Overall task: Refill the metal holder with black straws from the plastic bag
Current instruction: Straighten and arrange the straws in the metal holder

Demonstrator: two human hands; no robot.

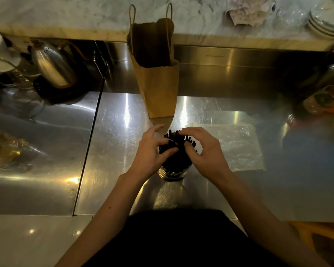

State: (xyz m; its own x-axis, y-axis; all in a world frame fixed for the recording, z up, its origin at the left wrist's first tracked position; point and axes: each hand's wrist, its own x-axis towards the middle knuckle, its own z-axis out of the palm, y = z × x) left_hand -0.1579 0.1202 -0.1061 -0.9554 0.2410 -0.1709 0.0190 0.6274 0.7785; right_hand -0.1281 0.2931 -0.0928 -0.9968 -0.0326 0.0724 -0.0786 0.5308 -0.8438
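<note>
A round metal holder (173,174) stands on the steel counter in front of me, filled with a bundle of black straws (175,143) whose tips fan out above it. My left hand (152,151) curls around the left side of the bundle, thumb pressed on the straws. My right hand (204,149) grips the bundle from the right, fingers bent over the straw tips. A clear plastic bag (237,145) lies flat on the counter just right of my right hand.
A brown paper bag (158,78) with handles stands upright just behind the holder. A steel kettle (52,66) sits at the back left. Bottles and an orange packet (324,101) are at the far right. A marble ledge (66,14) runs along the back.
</note>
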